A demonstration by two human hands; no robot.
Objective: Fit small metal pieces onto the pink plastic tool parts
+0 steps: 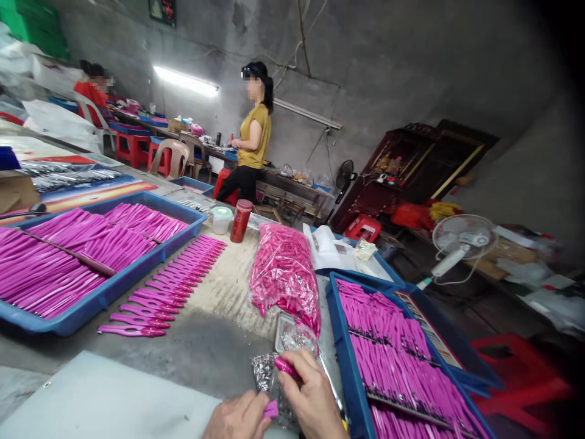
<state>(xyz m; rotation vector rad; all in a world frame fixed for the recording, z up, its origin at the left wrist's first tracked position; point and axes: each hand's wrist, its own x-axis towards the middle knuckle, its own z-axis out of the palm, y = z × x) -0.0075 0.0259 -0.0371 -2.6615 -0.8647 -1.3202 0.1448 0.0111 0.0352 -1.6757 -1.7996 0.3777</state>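
Note:
My left hand sits at the bottom edge, fingers closed on a small pink plastic piece. My right hand is beside it, pinching another pink piece over a clear bag of small silvery parts. Just beyond lies a small metal tray and a big clear bag stuffed with pink pieces. A row of pink handles is laid out on the table to the left.
Blue trays full of pink handles stand at left and right. A red cup and white tub stand farther back. A standing person and a seated one work behind. White fan at right.

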